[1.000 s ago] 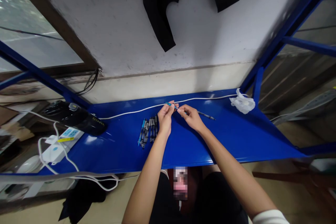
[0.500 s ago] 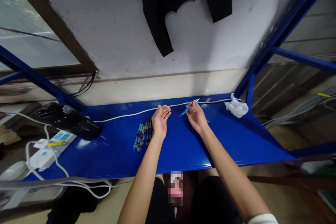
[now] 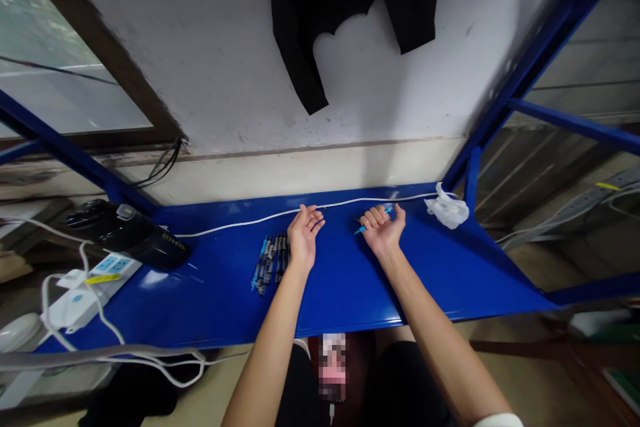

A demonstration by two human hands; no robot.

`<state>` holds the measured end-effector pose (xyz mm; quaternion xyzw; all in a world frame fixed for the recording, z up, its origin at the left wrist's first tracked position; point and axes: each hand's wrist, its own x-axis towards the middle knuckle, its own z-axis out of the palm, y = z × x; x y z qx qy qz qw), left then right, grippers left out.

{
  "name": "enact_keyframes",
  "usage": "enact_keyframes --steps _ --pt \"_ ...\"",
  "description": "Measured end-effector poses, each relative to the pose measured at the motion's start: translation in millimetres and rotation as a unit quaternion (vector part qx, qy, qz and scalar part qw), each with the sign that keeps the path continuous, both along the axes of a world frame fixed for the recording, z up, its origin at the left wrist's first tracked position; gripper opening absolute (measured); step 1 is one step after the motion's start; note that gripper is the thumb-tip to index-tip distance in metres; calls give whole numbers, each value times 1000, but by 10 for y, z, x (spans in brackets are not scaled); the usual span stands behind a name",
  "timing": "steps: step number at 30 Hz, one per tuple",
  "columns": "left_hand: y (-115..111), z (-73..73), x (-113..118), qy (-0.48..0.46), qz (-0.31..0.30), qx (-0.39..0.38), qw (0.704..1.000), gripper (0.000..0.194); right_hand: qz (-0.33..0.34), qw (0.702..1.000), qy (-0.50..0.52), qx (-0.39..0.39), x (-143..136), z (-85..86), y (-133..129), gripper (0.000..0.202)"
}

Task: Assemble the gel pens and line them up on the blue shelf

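A light-blue pen lies across the palm of my right hand, whose fingers curl round it while the thumb sticks out to the side. Both ends of the pen show past the fingers. My left hand rests palm up at the blue tabletop, its fingers slightly bent and apart, with nothing in it. Just left of that hand several pens, dark ones and a blue one, lie side by side in a row. My left wrist partly covers the row's right edge.
A white cable runs along the table's back. At the left stand a black bottle and a white power strip with looping cords. A crumpled white plastic bag sits at the back right. Dark clothing hangs on the wall.
The fingers of my right hand have curled round the pen, and its thumb has swung outward. My left hand has hardly moved. The view has shifted slightly.
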<state>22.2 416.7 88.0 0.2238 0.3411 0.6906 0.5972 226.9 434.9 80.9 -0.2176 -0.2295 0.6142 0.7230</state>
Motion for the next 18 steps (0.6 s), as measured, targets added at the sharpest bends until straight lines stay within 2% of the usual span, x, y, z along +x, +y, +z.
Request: enact_keyframes --steps 5,12,18 --pt "-1 1 -2 8 -6 5 1000 43 -6 999 21 -44 32 -31 -12 56" --pt "-6 4 7 10 -8 8 1000 42 -26 1000 0 -1 55 -48 -5 61" --pt "-11 13 7 2 -11 9 1000 40 -9 999 32 -9 47 -55 -5 58"
